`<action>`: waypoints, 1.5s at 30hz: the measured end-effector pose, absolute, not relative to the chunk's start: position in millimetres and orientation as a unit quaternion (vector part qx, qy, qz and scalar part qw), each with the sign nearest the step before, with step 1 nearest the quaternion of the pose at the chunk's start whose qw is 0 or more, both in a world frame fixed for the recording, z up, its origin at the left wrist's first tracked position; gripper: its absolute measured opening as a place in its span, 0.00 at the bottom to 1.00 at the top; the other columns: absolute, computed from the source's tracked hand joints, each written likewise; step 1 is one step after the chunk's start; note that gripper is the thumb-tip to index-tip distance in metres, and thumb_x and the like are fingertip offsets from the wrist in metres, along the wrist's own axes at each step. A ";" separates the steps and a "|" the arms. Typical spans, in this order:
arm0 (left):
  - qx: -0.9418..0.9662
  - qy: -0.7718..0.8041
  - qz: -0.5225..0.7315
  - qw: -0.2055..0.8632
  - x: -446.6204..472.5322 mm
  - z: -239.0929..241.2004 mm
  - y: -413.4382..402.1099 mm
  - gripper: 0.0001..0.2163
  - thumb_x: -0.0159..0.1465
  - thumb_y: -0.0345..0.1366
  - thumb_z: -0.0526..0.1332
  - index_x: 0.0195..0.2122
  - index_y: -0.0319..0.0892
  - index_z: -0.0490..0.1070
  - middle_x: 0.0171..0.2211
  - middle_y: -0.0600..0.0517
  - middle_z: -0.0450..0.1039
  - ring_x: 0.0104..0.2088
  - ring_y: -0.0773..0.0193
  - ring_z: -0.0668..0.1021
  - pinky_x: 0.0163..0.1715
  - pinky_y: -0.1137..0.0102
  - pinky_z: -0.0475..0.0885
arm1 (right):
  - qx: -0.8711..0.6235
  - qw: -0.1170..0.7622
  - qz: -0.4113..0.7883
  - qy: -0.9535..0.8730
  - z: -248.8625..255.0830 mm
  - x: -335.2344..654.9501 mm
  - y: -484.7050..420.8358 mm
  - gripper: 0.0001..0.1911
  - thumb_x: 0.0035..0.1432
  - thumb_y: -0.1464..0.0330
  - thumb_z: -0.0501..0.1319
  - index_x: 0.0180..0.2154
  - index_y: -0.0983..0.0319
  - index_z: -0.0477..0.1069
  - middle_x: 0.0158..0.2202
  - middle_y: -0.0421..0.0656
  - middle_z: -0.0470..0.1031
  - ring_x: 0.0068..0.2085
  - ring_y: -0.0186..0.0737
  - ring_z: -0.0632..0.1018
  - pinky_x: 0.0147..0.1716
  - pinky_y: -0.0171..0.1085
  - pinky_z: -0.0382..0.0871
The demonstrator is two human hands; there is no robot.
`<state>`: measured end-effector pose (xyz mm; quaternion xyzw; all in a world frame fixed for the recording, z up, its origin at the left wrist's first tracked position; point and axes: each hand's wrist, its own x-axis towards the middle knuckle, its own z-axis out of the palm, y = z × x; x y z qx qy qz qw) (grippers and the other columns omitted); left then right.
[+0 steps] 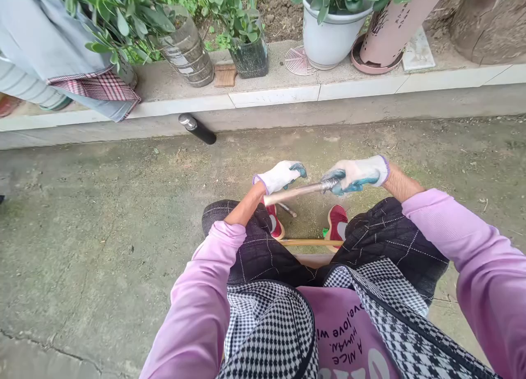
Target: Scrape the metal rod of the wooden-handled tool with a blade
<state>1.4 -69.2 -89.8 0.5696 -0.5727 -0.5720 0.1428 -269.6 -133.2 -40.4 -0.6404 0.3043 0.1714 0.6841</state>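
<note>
Over the concrete floor (102,214), just in front of the seated person's knees, both gloved hands work on one slim metal rod (293,193). The left hand (279,176) sits over the rod's near end, fingers curled down around it; the grip looks closed but the underside is hidden. The right hand (356,175) is wrapped tight on the other end, right where a threaded or ribbed section (329,184) shows, fingertips pressed together on it. The rod runs roughly level between the two hands, tilting slightly up toward the right hand, held clear of the floor above the red shoes (337,221). How far along: my read is mid-job, something being twisted or fitted at the threaded end, not finished, since both hands are engaged on it; can't tell whether a part is coming on or off. Another thin metal piece (286,208) lies just below the left hand near the left shoe, apart from both hands. A wooden stick (312,242) lies crosswise by the shoes, untouched. Farther off, a black cylinder (197,128) rests on the floor against the ledge (271,97), well apart. Potted plants (329,23) line that ledge; a second person's clothing (61,56) shows top left.
</note>
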 end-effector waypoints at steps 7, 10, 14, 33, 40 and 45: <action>0.552 -0.571 -0.592 0.139 -27.2 -86.8 -66.2 0.12 0.70 0.33 0.58 0.45 0.38 0.81 0.25 0.57 0.63 0.24 0.67 0.67 0.23 0.75 0.65 | -0.756 0.383 0.028 0.530 -53.8 -242.4 -159.0 0.08 0.65 0.67 0.69 0.44 0.62 0.77 0.31 0.41 0.74 0.27 0.34 0.69 0.28 0.34 0.61; 0.568 -0.596 -0.554 0.125 -19.9 -84.7 -69.2 0.13 0.72 0.33 0.57 0.46 0.37 0.82 0.25 0.57 0.64 0.24 0.67 0.67 0.23 0.74 0.64 | -0.800 0.256 0.134 0.525 -67.6 -242.6 -155.4 0.03 0.64 0.74 0.68 0.38 0.61 0.75 0.29 0.44 0.73 0.31 0.38 0.71 0.32 0.37 0.59; 0.569 -0.649 -0.499 0.077 2.5 -85.6 -70.6 0.10 0.70 0.32 0.59 0.42 0.39 0.82 0.26 0.56 0.68 0.26 0.67 0.68 0.26 0.73 0.61 | -0.806 0.246 0.268 0.467 -72.7 -254.2 -138.2 0.10 0.57 0.78 0.69 0.27 0.61 0.74 0.20 0.40 0.67 0.26 0.37 0.68 0.31 0.40 0.58; 0.555 -0.605 -0.550 0.152 -10.9 -80.9 -72.9 0.09 0.73 0.31 0.57 0.39 0.38 0.77 0.23 0.57 0.67 0.24 0.68 0.68 0.27 0.73 0.63 | -0.797 0.263 0.173 0.516 -64.3 -245.5 -152.6 0.03 0.61 0.75 0.69 0.37 0.63 0.77 0.28 0.44 0.72 0.28 0.37 0.69 0.30 0.38 0.58; 0.543 -0.650 -0.520 0.113 4.6 -92.1 -71.8 0.08 0.70 0.30 0.59 0.39 0.38 0.79 0.28 0.56 0.71 0.26 0.68 0.70 0.30 0.72 0.64 | -0.758 0.452 0.291 0.369 -52.7 -257.1 -131.7 0.05 0.52 0.72 0.73 0.32 0.60 0.80 0.22 0.36 0.73 0.23 0.33 0.68 0.25 0.35 0.57; 0.512 -0.566 -0.617 0.193 -5.0 -79.8 -73.3 0.07 0.70 0.27 0.60 0.36 0.37 0.77 0.22 0.57 0.69 0.22 0.70 0.69 0.24 0.76 0.63 | -0.640 0.690 0.123 0.317 -34.9 -269.5 -140.5 0.28 0.50 0.54 0.79 0.48 0.62 0.81 0.29 0.38 0.76 0.23 0.30 0.67 0.19 0.33 0.58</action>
